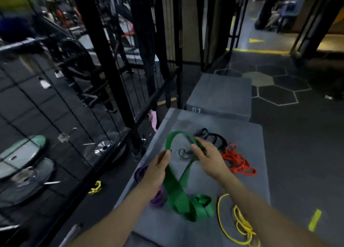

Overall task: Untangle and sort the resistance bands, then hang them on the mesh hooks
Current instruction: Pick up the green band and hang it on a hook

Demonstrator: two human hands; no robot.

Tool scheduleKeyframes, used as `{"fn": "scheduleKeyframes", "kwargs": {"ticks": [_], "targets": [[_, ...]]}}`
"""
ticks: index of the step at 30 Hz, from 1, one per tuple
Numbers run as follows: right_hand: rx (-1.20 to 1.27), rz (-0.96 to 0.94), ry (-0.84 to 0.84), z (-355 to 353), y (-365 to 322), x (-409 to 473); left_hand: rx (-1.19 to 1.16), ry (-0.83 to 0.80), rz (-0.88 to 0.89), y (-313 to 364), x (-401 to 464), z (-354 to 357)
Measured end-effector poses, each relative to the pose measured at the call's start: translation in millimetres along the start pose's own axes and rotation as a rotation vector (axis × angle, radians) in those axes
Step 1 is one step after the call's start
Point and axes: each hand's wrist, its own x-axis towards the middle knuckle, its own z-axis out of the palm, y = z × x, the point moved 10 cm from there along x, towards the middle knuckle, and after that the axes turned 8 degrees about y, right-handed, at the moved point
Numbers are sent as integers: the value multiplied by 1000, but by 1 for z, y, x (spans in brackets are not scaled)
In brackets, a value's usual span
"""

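Left hand (157, 169) and right hand (208, 156) both grip one green band (176, 190). Piles on grey box (242, 135): one each red (238, 163), yellow (240, 224), purple (158, 198), black (214, 137).

Dim indoor shot, soft overall, heavy wide-angle warp.

Light is low and cool; brightest patch is the floor (247, 41) far back at upper right, with a warm yellowish cast there. Weak specular glints on the metal plates (20, 159) at left. Shadows are faint and diffuse, no hard edges on the grey box top (242, 144). Motion blur smears the upper left corner and the mesh panel (55, 101); the green band (176, 189) is streaked where it hangs between the hands. Straight posts bow outward toward the frame edges. Background detail is mushy and noisy, colours on the bands stay saturated.
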Motion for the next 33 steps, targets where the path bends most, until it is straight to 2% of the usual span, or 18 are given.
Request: {"fn": "scheduleKeyframes", "kwargs": {"ticks": [3, 6, 12, 17, 22, 28, 33], "targets": [[-26, -80, -50, -22, -31, -6, 62, 109, 95, 43, -37, -5], [-45, -248, -122, -40, -77, -19, -7, 232, 133, 75, -72, -14], [100, -356, -279, -62, -157, -47, -138, 377, 253, 125, -143, -32], [162, -442, -223, -66, -218, -63, -208, 520, 462, 189, -203, -55], [245, -628, -336, -64, -302, -94, -282, 601, 587, 248, -248, -80], [389, -669, -347, -62, -380, -101, -224, 696, 784, 302, -299, -118], [479, -650, -435, -35, -427, -117, -143, 827, 847, 333, -330, -153]]}}
